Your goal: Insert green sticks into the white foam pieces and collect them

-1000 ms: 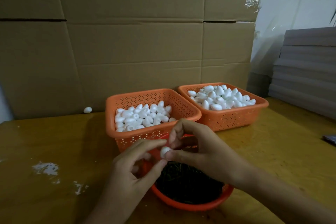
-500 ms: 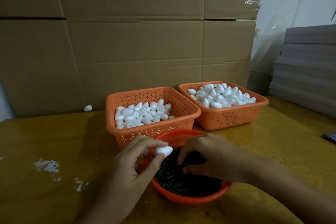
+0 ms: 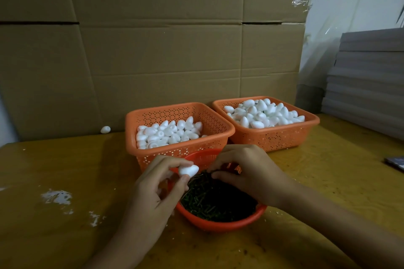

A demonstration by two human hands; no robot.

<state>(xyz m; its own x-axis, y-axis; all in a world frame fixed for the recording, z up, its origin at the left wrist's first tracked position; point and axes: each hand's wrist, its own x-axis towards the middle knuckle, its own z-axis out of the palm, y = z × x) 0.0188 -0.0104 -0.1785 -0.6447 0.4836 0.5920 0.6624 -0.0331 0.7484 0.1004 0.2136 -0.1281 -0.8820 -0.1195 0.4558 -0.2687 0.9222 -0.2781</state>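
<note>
Yellow worktop (image 3: 65, 170), cardboard wall (image 3: 153, 50) behind. I see left hand (image 3: 153, 190) grip pinching foam piece (image 3: 189, 170) over red bowl (image 3: 218, 224); right hand (image 3: 247, 170) curled into green sticks (image 3: 207, 199), grip unclear.

Small hand-assembly workshop or packing room. A worn yellow-brown table (image 3: 65, 236) stands against a wall of large flattened cardboard cartons (image 3: 153, 61). Near its far edge, a left orange basket (image 3: 175, 153) and a right orange basket (image 3: 273, 137) hold heaps of identical white foam pieces (image 3: 168, 133). Stacked grey sheets (image 3: 367, 85) rise at the table's right edge.
</note>
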